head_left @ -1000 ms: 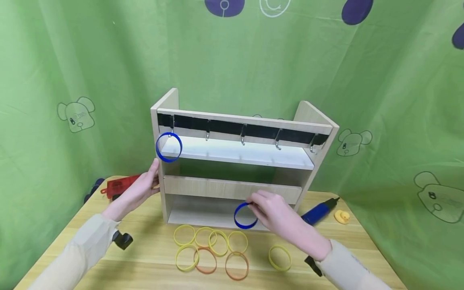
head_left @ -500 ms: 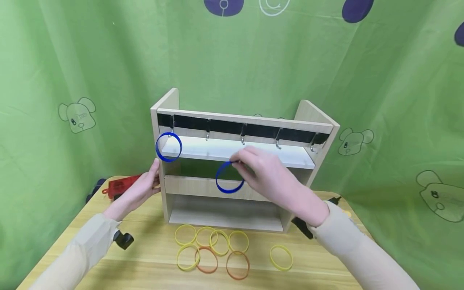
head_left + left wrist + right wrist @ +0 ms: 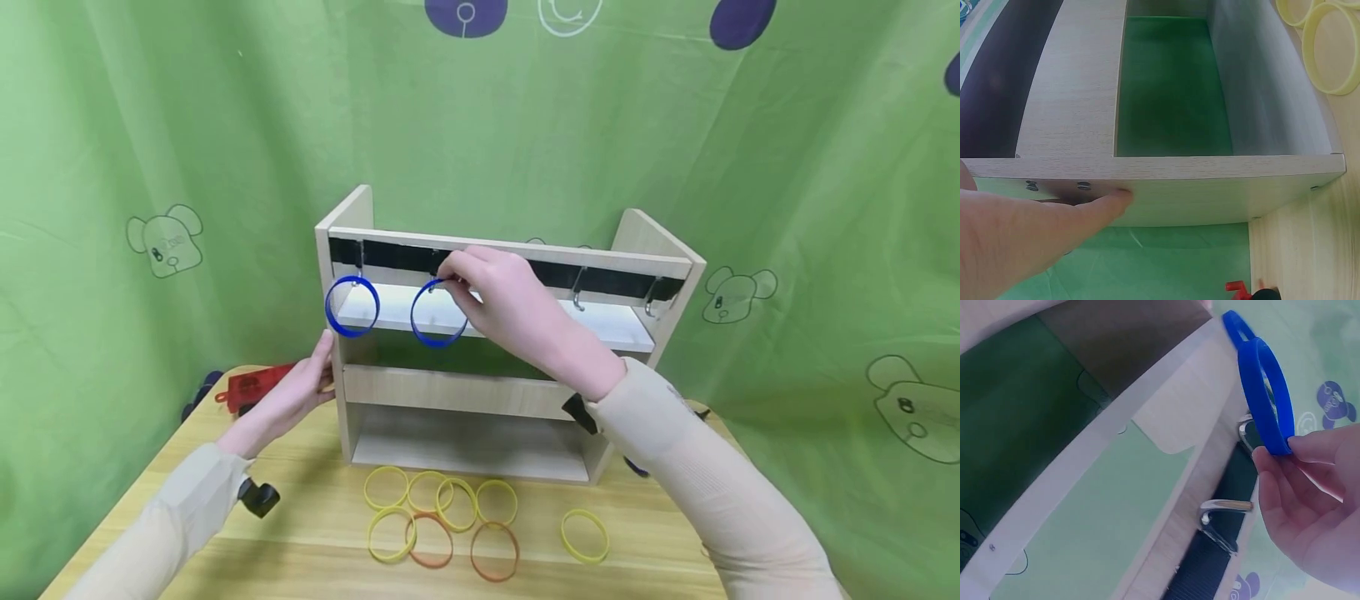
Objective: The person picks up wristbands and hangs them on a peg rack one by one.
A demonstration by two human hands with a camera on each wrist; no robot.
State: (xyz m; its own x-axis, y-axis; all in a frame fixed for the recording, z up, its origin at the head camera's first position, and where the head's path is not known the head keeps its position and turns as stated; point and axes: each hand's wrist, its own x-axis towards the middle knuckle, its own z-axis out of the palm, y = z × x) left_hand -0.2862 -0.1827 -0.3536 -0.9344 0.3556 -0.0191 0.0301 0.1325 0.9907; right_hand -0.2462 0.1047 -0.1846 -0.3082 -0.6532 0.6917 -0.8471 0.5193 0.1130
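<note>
My right hand (image 3: 498, 300) pinches a blue wristband (image 3: 437, 342) by its top edge, in front of the second hook from the left on a small wooden shelf (image 3: 480, 388). In the right wrist view, thumb and fingers grip this blue wristband's edge close to a metal hook (image 3: 1246, 432). A second blue wristband (image 3: 352, 333) hangs from the leftmost hook. My left hand (image 3: 296, 392) rests on the outside of the shelf's left side panel (image 3: 1210, 194), its fingers laid against the wood.
Several yellow wristbands (image 3: 369, 487) and two orange ones (image 3: 495, 580) lie on the table (image 3: 300, 533) before the shelf. More hooks, such as this one (image 3: 577, 300), line the black strip (image 3: 555, 275). A red object (image 3: 251, 385) lies behind my left hand.
My right hand has lifted the blue wristband from low in front of the shelf, up and leftward to the second hook. The left hand has stayed at the side panel.
</note>
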